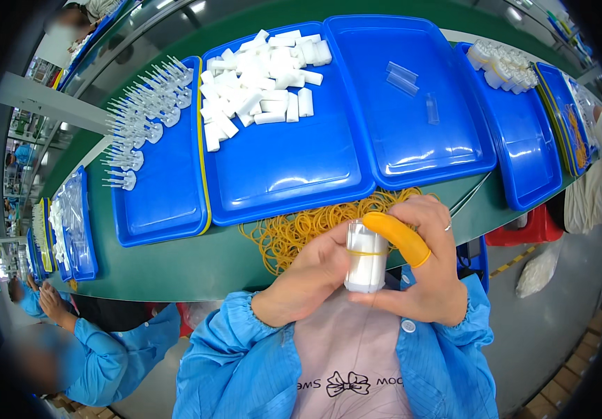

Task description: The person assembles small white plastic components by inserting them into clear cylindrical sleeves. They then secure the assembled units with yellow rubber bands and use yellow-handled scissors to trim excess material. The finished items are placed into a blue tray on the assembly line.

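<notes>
In front of my chest I hold a rubber-banded bundle (366, 271) of clear tube and white cylinder pieces, standing upright. A yellow rubber band (363, 253) runs around its middle. My left hand (304, 279) is closed on the bundle's left side, its fingers partly hidden behind. My right hand (432, 258) grips it from the right, with the thumb near the bottom and the index finger at the top edge. An orange finger cot (398, 237) covers that index finger. Just beyond my hands lies a heap of yellow rubber bands (280, 241) on the green table (147, 269).
Blue trays line the table's far side. They hold white nozzle-like parts (144, 112), white foam-like cylinders (266, 84), a few clear tubes (412, 87) and finished-looking white bundles (503, 66). A co-worker in a blue sleeve (116, 349) sits at left. A red stool (524, 227) stands at right.
</notes>
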A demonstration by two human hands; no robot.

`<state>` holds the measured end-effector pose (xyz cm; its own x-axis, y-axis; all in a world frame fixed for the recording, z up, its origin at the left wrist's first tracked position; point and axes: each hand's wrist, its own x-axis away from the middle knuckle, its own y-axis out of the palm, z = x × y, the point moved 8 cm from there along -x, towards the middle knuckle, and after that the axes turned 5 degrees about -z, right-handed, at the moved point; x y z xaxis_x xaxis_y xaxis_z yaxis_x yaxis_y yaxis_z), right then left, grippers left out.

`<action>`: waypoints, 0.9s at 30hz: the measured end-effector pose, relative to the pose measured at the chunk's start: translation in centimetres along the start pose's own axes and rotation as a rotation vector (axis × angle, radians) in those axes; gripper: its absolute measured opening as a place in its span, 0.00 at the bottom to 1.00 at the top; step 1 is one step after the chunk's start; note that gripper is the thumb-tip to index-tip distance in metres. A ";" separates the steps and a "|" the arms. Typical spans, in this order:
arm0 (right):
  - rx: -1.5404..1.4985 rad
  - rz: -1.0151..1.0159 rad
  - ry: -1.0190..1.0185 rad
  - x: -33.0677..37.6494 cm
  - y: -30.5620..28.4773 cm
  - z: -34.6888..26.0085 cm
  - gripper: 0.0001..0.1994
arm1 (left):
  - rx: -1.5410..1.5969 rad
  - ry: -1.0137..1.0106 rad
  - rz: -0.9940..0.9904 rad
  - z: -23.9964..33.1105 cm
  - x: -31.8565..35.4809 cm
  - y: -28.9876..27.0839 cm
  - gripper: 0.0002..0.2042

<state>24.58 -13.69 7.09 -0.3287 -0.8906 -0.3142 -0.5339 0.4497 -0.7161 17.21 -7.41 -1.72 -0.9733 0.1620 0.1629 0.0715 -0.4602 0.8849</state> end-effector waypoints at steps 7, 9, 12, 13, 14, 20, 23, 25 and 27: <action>-0.015 0.027 0.029 -0.2 -0.4 0.0 0.34 | -0.217 0.056 0.068 0.8 0.0 0.1 0.30; 0.068 0.009 -0.011 -0.1 -0.2 -0.1 0.35 | -0.200 0.057 0.058 0.5 0.0 0.0 0.30; 0.005 0.055 -0.010 0.2 -0.2 0.0 0.35 | -0.064 -0.044 0.044 0.2 0.0 0.6 0.34; -0.002 0.057 -0.007 0.1 -0.3 0.1 0.35 | 0.000 -0.095 0.039 0.0 0.0 0.9 0.36; -0.009 0.060 -0.004 0.0 -0.3 0.2 0.34 | -0.059 -0.090 0.047 0.1 0.0 0.7 0.36; 0.010 0.060 -0.005 0.0 -0.1 0.1 0.34 | -0.245 0.031 0.132 0.3 -0.1 -0.4 0.37; 0.000 0.074 -0.002 0.2 -0.3 0.3 0.35 | -0.123 0.006 0.096 -0.1 -0.1 -0.3 0.34; -0.059 0.048 0.003 0.2 -0.2 0.7 0.37 | -0.024 -0.051 0.026 0.0 -0.1 0.3 0.30; -0.157 -0.004 0.009 -0.1 0.1 1.1 0.38 | -0.051 -0.027 0.026 0.1 -0.2 0.1 0.30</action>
<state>25.47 -13.63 6.36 -0.3326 -0.8923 -0.3053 -0.6504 0.4515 -0.6109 17.44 -7.39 -1.58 -0.9649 0.1731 0.1977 0.0845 -0.5080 0.8572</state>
